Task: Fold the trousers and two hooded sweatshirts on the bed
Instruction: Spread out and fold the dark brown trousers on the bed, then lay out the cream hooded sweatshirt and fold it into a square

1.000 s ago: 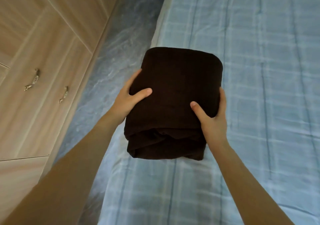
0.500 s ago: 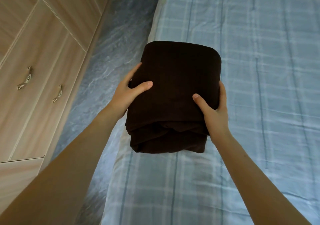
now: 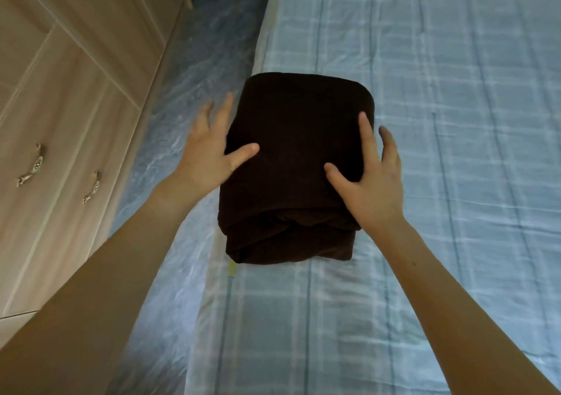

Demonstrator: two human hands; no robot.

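A folded dark brown garment (image 3: 296,139) lies as a thick bundle on the blue checked bed (image 3: 455,115), close to its left edge. My left hand (image 3: 206,161) is at the bundle's left side, fingers spread and lifted off, only the thumb lying on top. My right hand (image 3: 375,188) sits at the bundle's right side with fingers splayed, thumb and one finger resting on the top cloth. Neither hand grips it. I cannot tell which garment this is. No other clothing is in view.
A light wooden wardrobe (image 3: 66,97) with two metal handles (image 3: 32,165) stands on the left. A narrow strip of floor under shiny plastic sheeting (image 3: 194,69) runs between it and the bed. A small yellow tag (image 3: 232,268) shows at the mattress edge.
Both hands gripped the bundle's sides before; now their fingers have opened and spread, and the bundle rests on the bed near its left edge.
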